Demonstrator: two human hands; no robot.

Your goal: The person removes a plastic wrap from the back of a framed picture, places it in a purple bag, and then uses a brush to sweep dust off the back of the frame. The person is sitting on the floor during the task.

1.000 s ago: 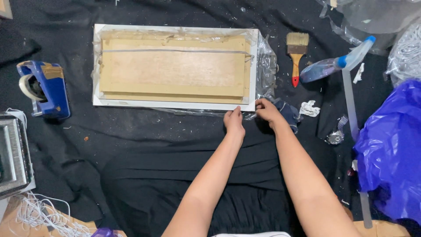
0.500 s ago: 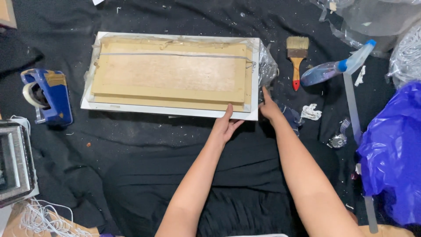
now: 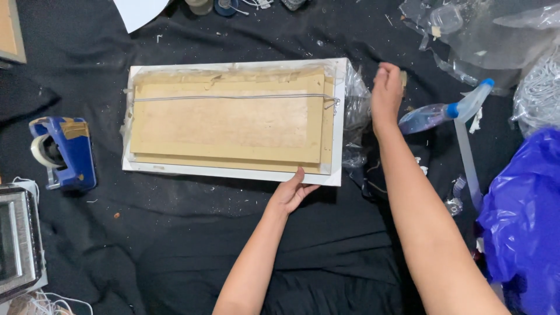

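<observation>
L hand (image 3: pixel 290 194) flat, open on frame (image 3: pixel 233 119) edge at 6 o'clock; R hand (image 3: pixel 387 93) curled over brush (image 3: pixel 402 77) at 3, grip unclear.

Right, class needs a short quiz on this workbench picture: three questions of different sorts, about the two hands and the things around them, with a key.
1. True or false: the left hand rests on the near edge of the white-framed board.
2. Multiple choice: the right hand is over which thing? A) the tape dispenser B) the paintbrush, mostly hidden beneath it C) the blue plastic bag
3. Fill in: the spray bottle lies on its ____ on the black cloth, to the right of the right hand.

Key: 1 true; 2 B; 3 side.
</observation>
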